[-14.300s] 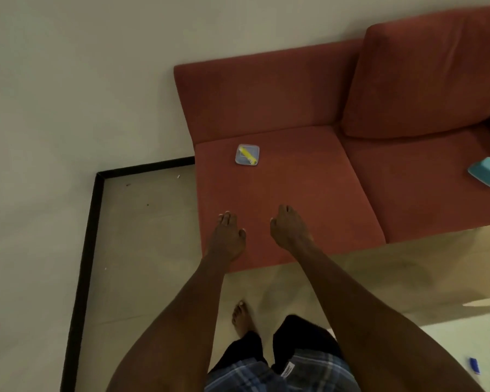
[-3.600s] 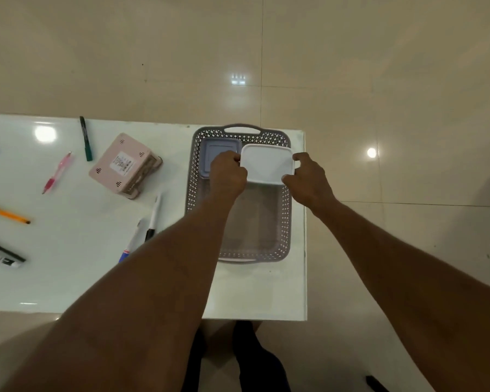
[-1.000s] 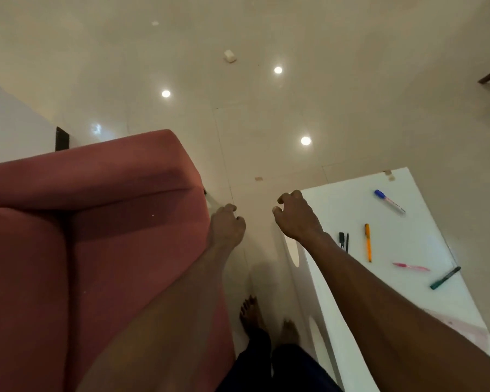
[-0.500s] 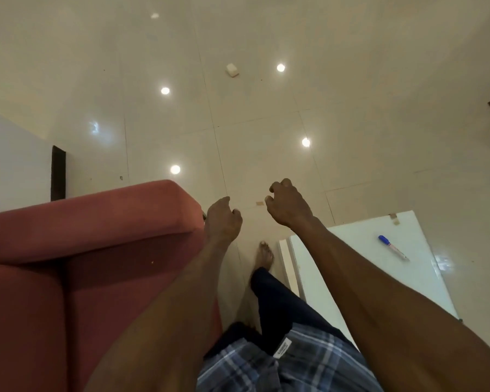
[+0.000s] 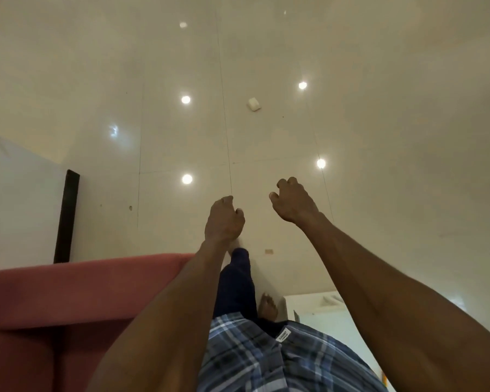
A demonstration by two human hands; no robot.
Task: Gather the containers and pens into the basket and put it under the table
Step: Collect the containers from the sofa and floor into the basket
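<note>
My left hand [image 5: 223, 220] and my right hand [image 5: 294, 202] hang in front of me over the shiny floor, fingers loosely curled, holding nothing. A corner of the white table [image 5: 314, 308] shows at the lower right, partly behind my right forearm. No basket, container or pen lies in view. A small white object [image 5: 254, 104] lies on the floor further ahead.
The red sofa [image 5: 82, 292] fills the lower left, close beside my left arm. A white wall with a dark vertical strip [image 5: 66, 216] stands at the left. Open tiled floor [image 5: 379, 137] stretches ahead. My legs and a bare foot [image 5: 268, 306] are between sofa and table.
The view has swung forward along the floor. The sofa and table have slid down toward the bottom edge, and the blue pen on the table has dropped out of sight. Both hands stay empty.
</note>
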